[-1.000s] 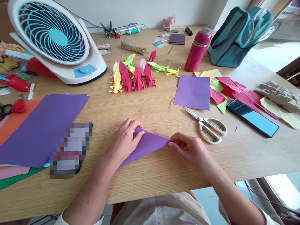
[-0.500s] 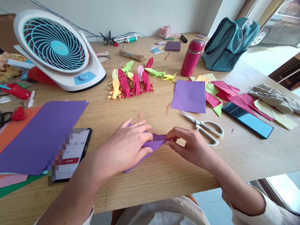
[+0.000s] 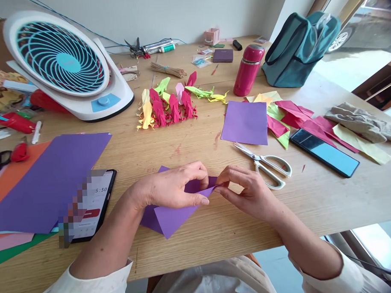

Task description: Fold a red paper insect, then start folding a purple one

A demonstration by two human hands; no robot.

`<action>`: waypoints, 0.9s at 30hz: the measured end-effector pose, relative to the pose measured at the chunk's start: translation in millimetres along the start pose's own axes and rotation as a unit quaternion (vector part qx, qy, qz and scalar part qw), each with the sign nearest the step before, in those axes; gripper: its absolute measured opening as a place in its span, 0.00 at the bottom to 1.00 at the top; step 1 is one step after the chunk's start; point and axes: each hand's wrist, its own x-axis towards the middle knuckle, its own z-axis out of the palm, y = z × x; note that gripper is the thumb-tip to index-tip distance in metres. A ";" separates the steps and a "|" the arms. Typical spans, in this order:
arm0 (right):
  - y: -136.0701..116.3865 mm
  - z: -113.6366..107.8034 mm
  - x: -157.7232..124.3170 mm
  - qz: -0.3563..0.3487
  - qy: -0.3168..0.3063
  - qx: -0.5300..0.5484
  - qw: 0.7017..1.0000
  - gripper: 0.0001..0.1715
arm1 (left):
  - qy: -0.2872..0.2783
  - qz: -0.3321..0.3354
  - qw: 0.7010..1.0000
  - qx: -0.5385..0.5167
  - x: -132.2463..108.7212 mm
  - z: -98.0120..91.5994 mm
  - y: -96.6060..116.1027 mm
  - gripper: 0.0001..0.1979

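Note:
A partly folded sheet of purple paper [image 3: 176,218] lies on the table before me, its near flap lifted and standing away from the layer below. My right hand [image 3: 245,188] pinches its right corner between thumb and fingers. Over the middle of the sheet arches my left hand [image 3: 177,184], fingers curled down and thumb on the near layer, gripping the paper. Part of the sheet is hidden beneath that hand. White-handled scissors [image 3: 266,165] rest slightly open just beyond my right hand. Farther back lies a flat purple square [image 3: 244,122].
Left are a stack of coloured sheets [image 3: 52,181], a phone [image 3: 98,205] and a fan [image 3: 71,69]. Folded paper figures [image 3: 168,104] stand centrally at the back, near a red flask [image 3: 249,72]. Right are paper scraps [image 3: 297,115], another phone [image 3: 324,152] and a teal bag [image 3: 291,57].
My left hand has gone from lying flat with spread fingers to curling around the paper nearer my right hand. The near flap has lifted open. My right hand keeps its pinch.

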 end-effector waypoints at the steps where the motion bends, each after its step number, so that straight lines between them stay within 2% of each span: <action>1: 0.2 0.1 -0.4 0.006 0.002 0.002 1.000 0.03 | 0.008 -0.009 1.000 -0.001 -1.2 0.0 1.2 0.07; 7: -0.5 3.5 -2.0 0.069 0.020 0.054 0.996 0.04 | 0.048 -0.011 0.999 -0.003 -4.4 4.1 2.5 0.06; 10: 2.8 5.9 -1.9 0.135 0.048 0.126 0.982 0.15 | 0.060 -0.019 0.998 -0.012 -4.8 6.8 3.3 0.07; 12: 6.5 7.2 -1.1 0.179 0.052 0.204 0.961 0.23 | 0.079 -0.023 0.996 -0.019 -5.2 8.7 4.5 0.07; 17: 11.5 7.1 2.9 0.240 0.007 0.339 0.910 0.17 | 0.103 -0.030 0.994 -0.025 -6.9 14.1 6.6 0.06; 27: 9.8 9.3 5.0 0.285 0.016 0.398 0.872 0.18 | 0.114 -0.051 0.992 -0.005 -8.5 18.9 14.1 0.06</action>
